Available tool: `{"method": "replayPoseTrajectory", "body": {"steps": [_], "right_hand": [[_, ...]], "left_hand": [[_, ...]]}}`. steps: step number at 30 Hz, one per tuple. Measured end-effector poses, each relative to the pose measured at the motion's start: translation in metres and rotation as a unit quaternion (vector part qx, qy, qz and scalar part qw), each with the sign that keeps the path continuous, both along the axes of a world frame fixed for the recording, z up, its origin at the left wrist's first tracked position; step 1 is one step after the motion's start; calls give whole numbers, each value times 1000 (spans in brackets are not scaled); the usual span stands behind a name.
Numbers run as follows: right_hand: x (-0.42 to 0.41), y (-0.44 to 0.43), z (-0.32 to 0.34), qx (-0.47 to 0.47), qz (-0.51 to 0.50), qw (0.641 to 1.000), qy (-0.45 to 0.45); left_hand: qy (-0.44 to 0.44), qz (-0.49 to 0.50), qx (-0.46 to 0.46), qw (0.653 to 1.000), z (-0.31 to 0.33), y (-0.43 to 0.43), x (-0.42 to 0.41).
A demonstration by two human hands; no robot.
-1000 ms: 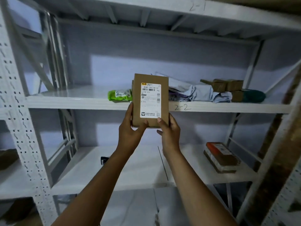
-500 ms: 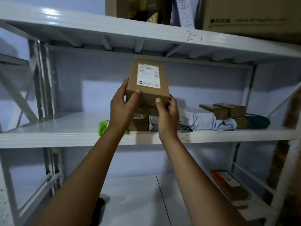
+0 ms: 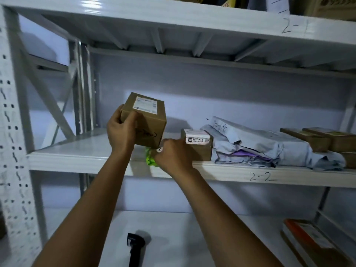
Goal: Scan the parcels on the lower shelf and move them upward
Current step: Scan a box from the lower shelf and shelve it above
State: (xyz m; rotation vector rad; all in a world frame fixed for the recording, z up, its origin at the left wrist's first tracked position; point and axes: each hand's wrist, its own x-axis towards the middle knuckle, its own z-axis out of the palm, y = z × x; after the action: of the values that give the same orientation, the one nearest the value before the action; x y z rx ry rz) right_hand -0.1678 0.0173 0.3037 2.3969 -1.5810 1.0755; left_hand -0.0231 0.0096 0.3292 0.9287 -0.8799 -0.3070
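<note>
A brown cardboard box point(image 3: 148, 120) with a white label on top is tilted just above the middle shelf point(image 3: 86, 157), marked 2-2. My left hand point(image 3: 121, 132) grips its near left corner. My right hand point(image 3: 173, 157) is off the box, lower and to the right, with its fingers curled on a bright green packet point(image 3: 150, 159) at the shelf's front edge, under the box's near corner. A black scanner point(image 3: 134, 245) lies on the lower shelf point(image 3: 212, 237) between my forearms. An orange and brown parcel point(image 3: 308, 241) lies at the lower shelf's right end.
On the middle shelf, right of my hands, sit a small labelled box point(image 3: 198, 145), crumpled grey mailer bags point(image 3: 260, 147) and flat brown boxes point(image 3: 317, 139). The top shelf point(image 3: 173, 14), marked 2-1, carries large cartons. A perforated white upright point(image 3: 13, 151) stands at the left.
The box has come down from near the top shelf to the middle shelf. My right hand has let go of it and moved onto the green packet.
</note>
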Motion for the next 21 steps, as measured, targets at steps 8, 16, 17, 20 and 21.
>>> {"method": "replayPoseTrajectory", "body": {"steps": [8, 16, 17, 20, 21], "right_hand": [[10, -7, -9, 23, -4, 990, 138], [-12, 5, 14, -96, -96, 989, -54], [-16, 7, 20, -125, -115, 981, -89], [-21, 13, 49, -178, -107, 969, -133], [-18, 14, 59, -191, -107, 968, -126]], "left_hand": [[39, 79, 28, 996, -20, -1, 41], [31, 56, 54, 997, -28, 16, 46], [24, 50, 59, 997, -27, 15, 44], [-4, 18, 85, 996, -25, 6, 32], [-15, 4, 93, 996, -25, 0, 27]]}}
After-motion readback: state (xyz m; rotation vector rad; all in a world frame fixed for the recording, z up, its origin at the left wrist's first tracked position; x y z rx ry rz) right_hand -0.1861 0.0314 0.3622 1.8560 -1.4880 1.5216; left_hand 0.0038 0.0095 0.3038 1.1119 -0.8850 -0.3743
